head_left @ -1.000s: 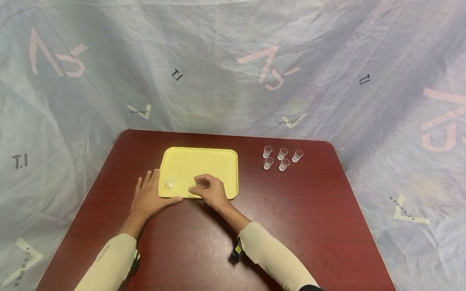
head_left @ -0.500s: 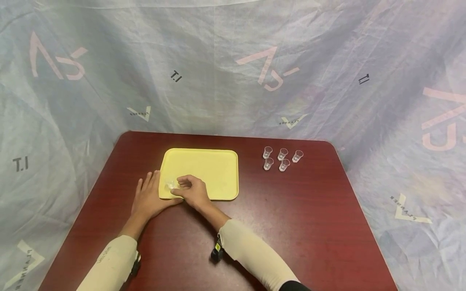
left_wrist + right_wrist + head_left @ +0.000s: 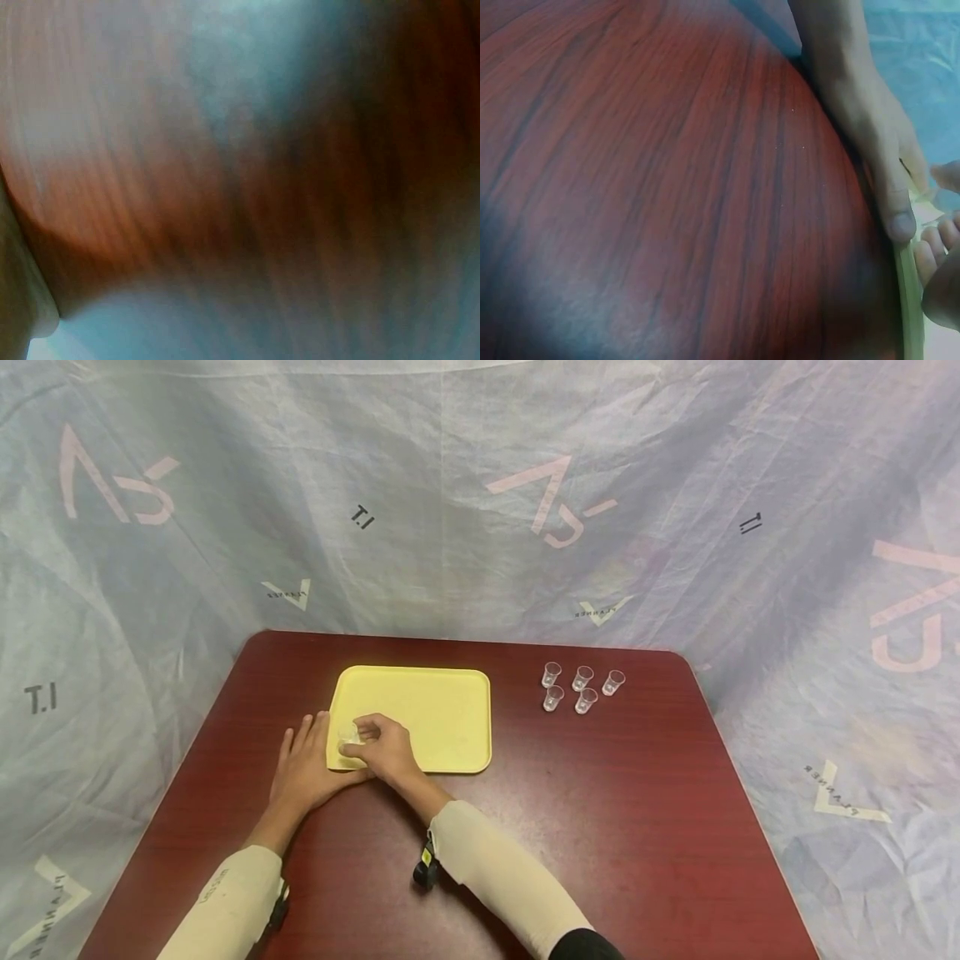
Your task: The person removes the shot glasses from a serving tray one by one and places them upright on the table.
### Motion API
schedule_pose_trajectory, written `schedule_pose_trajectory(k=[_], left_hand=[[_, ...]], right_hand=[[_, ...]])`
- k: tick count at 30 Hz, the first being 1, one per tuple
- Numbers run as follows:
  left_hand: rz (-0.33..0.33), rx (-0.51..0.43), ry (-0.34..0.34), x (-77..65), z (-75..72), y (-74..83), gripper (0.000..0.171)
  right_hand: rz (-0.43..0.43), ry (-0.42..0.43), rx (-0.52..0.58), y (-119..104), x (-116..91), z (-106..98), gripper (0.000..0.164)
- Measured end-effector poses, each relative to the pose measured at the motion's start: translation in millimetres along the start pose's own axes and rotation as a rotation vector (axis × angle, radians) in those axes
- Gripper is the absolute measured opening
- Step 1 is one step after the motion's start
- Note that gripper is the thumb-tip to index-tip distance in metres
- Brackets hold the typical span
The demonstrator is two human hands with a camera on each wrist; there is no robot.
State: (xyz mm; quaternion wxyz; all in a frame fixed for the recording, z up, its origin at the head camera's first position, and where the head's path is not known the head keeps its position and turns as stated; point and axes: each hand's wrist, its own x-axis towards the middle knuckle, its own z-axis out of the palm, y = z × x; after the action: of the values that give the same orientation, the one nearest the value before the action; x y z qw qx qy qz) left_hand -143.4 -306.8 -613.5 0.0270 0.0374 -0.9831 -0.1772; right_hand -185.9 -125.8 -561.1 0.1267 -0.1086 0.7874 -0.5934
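A yellow tray [image 3: 420,710] lies on the table. My left hand [image 3: 303,768] rests at its front left corner, fingers straight along the left side and thumb along the front edge. In the right wrist view, the left hand [image 3: 874,131] has its thumb against the tray's rim [image 3: 909,300]. A small clear cup [image 3: 347,734] stands near the tray's left end. My right hand [image 3: 384,749] reaches over the left thumb and pinches this cup between thumb and fingers, which partly hide it. The left wrist view has only blurred tabletop and a bit of sleeve.
Several more small clear cups [image 3: 582,678] stand in two rows on the table, right of the tray. The dark red table [image 3: 600,810] has rounded far corners. A printed grey cloth [image 3: 442,510] hangs behind and at the sides.
My right hand has moved left across the tray to the small cup and now has its thumb and fingers around it. The left hand has stayed put.
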Motion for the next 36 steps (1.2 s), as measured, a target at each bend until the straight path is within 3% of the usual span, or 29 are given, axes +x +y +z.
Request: schedule_pose_trajectory(k=[20, 27, 36], left_hand=[[0.011, -0.001, 0.025, 2.6, -0.9, 2.6, 0.153], [0.019, -0.019, 0.028, 1.5, -0.5, 1.6, 0.153], [0.008, -0.033, 0.016, -1.0, -1.5, 0.9, 0.152]], right_hand=[[-0.039, 0.039, -0.038, 5, 3, -10, 0.037], [-0.052, 0.064, -0.048, 8, 5, -27, 0.036], [-0.064, 0.090, -0.011, 3, 9, -64, 0.037]])
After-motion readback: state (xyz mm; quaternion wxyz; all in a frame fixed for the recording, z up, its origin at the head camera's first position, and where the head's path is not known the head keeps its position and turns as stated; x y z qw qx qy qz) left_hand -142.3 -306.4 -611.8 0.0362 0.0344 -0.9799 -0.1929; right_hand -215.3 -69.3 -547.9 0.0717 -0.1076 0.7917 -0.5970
